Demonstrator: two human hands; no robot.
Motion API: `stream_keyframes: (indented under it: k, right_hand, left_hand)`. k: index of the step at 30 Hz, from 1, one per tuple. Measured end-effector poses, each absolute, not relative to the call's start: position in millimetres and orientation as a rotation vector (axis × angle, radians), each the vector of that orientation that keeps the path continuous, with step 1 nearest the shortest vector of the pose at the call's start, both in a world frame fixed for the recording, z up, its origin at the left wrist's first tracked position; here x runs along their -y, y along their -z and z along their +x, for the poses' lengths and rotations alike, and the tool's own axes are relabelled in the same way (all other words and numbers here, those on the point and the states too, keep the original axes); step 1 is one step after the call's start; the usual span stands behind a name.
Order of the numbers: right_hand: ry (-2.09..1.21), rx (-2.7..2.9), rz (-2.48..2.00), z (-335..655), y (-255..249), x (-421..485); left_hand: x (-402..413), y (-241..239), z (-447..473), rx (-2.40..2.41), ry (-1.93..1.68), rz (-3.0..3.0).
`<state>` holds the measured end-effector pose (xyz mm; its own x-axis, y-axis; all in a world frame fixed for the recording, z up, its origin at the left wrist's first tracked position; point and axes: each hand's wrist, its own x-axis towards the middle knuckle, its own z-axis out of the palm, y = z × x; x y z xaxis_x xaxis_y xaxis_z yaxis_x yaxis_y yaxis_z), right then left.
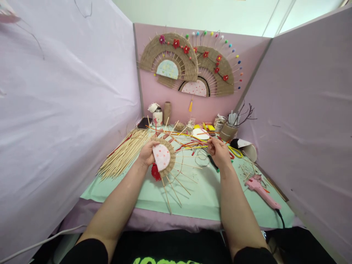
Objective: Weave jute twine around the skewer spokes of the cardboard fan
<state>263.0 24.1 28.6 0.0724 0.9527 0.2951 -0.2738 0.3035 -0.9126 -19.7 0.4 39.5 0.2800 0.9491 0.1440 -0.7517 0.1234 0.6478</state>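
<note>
My left hand (149, 152) grips a small half-round fan (170, 158) by its straight edge, above the table. The fan has a white centre with pink dots, a woven twine band and thin sticks fanning outward. A red tassel (156, 172) hangs at its lower end. A thin strand curves across some of the lower sticks. To the right, apart from the fan's body, my right hand (217, 148) is closed in a pinch; whatever its fingertips hold is too small to make out. Green-and-black-handled pliers (213, 163) lie just below that hand.
A heap of thin sticks (123, 156) lies left. Coloured pipe cleaners (189, 141) spread behind the hands. A pink glue gun (262, 192) with a black cord rests right. Jars, a twine spool (167, 113) and a brown pot (228, 131) line the back, below two large fans (176, 55).
</note>
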Motion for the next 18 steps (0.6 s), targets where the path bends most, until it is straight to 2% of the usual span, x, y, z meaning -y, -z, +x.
stream_keyframes:
  k: [5, 13, 18]
  right_hand:
    - [-1.070, 1.215, -0.722, 259.1, -29.1, -18.8]
    - [-1.256, 1.223, -0.771, 245.8, -26.2, -18.7]
    - [-1.447, 1.449, -0.848, 237.0, -22.5, -12.7]
  left_hand:
    - [-1.1, -43.7, -18.4, -0.382, -1.370, 0.672]
    - [-3.9, -45.0, -20.5, -0.375, -1.476, 0.647]
    - [-6.0, -42.7, -20.2, -0.378, -1.524, 0.600]
